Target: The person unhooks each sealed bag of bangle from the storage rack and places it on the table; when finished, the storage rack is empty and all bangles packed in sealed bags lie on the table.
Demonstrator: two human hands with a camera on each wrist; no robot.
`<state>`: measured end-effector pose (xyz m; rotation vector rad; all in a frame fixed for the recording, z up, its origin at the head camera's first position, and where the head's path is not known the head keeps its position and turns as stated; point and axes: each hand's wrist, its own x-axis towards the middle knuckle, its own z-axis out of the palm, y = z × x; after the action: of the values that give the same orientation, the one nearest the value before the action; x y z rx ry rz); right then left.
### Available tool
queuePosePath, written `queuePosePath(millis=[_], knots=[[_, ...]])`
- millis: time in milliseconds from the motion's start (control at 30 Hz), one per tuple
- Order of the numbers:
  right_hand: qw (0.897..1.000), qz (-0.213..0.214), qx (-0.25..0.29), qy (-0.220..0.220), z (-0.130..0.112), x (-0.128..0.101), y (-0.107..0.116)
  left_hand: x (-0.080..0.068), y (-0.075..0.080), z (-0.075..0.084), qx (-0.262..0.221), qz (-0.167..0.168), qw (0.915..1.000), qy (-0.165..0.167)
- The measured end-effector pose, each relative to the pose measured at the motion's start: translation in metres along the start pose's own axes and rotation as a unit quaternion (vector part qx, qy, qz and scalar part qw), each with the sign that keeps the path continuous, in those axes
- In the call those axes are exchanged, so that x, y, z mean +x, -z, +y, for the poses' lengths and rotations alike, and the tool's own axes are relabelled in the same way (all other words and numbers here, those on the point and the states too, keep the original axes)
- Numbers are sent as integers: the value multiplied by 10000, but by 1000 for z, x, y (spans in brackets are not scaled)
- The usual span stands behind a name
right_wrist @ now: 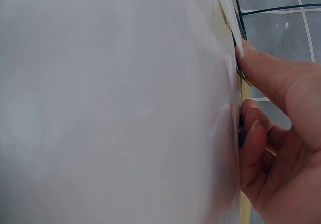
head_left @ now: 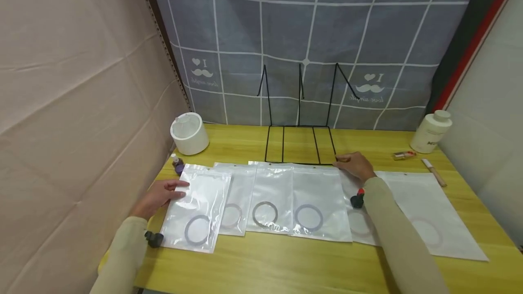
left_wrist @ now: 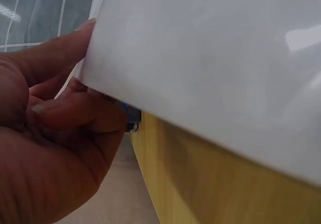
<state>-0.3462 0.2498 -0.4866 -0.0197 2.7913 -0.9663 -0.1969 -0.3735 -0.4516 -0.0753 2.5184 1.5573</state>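
Several flat white plastic pouches with clear fronts lie overlapping in a row, each with a ring-shaped bangle visible inside. My left hand [head_left: 162, 196] pinches the left edge of the leftmost pouch [head_left: 204, 203], whose bangle [head_left: 197, 230] looks bluish-purple. In the left wrist view that pouch [left_wrist: 200, 58] is lifted at an angle above the wood. At the row's upper side, my right hand [head_left: 356, 166] pinches a pouch edge beside the wire rack's front corner. The right wrist view has this pouch [right_wrist: 110, 103] filling most of it. My right forearm partly covers the pouch below it.
A black wire rack [head_left: 299, 126] stands behind the row on the yellow wooden table [head_left: 261, 267]. At the back left are a white round container [head_left: 189, 134] and a small purple bottle [head_left: 178, 165]. A white bottle [head_left: 431, 131] and two small tubes, one pinkish [head_left: 435, 172], are at right.
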Motion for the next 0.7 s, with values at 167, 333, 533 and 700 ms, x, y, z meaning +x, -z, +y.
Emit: queuePosePath(millis=[167, 333, 533, 700], knots=[[10000, -5, 34, -71, -2, -2, 0, 3, -1, -4, 724, 59, 9972, -201], [9999, -71, 77, -95, -3, -2, 0, 9, -2, -2, 1273, 122, 9915, -229], [9997, -101, 179, -113, -6, -2, 2, 16, -3, -3, 1479, 264, 9886, 132], [9997, -76, 178, -149, -7, -4, 4, 22, -3, -6, 1603, 318, 9863, 216]])
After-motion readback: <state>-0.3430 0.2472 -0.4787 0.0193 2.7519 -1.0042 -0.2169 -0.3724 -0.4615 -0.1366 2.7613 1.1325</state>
